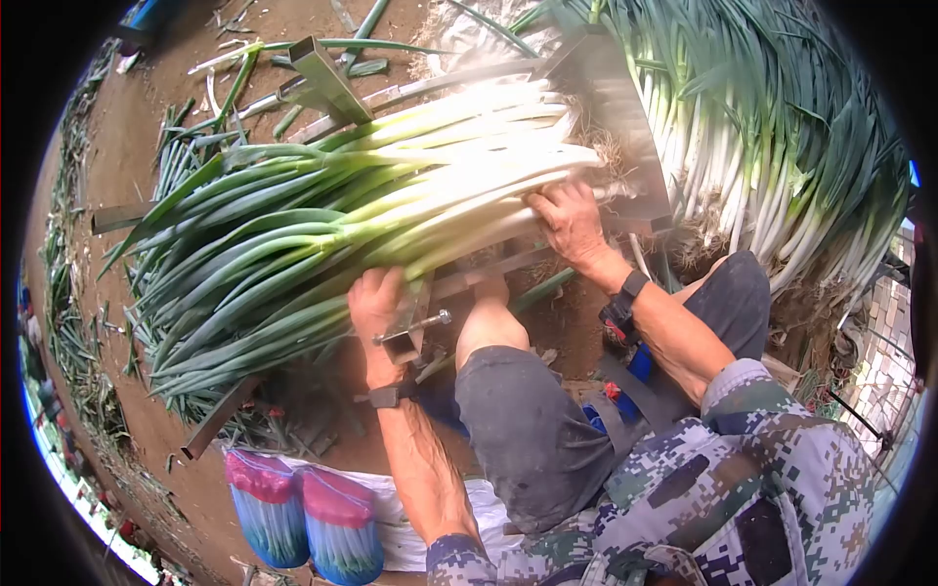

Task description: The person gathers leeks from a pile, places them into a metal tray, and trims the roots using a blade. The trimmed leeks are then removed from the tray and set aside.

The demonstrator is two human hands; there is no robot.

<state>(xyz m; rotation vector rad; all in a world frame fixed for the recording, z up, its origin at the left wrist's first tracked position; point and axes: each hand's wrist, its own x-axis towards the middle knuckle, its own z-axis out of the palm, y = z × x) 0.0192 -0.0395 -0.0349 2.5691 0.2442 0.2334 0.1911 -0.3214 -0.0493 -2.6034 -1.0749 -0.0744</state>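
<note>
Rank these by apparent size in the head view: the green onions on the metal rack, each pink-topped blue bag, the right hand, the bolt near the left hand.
1. Green onions
2. Left pink-topped blue bag and right pink-topped blue bag: too alike to rank
3. Right hand
4. Bolt

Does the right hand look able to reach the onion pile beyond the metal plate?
Probably yes. The right hand rests on the stacked onions, and the onion pile lies nearby; the metal plate stands partly between, but the way round its near corner looks free.
</note>
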